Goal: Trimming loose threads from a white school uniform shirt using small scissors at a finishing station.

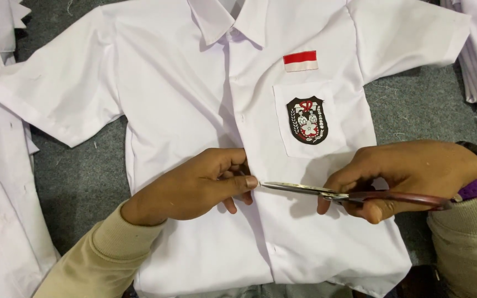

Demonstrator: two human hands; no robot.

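While the left hand (194, 185) pinches the shirt (194, 99) placket at centre frame, the right hand (409, 174) grips scissors (305, 189) lying horizontally, tips touching that pinch.

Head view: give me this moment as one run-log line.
left hand: pinches shirt placket | right hand: holds scissors, tips at left fingertips | shirt: flat on grey surface, buttoned

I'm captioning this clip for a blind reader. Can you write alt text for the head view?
A left hand pinches the front placket of a white short-sleeved shirt laid flat on a grey surface, while the right hand points scissors at that spot. The chest pocket bears a dark badge.
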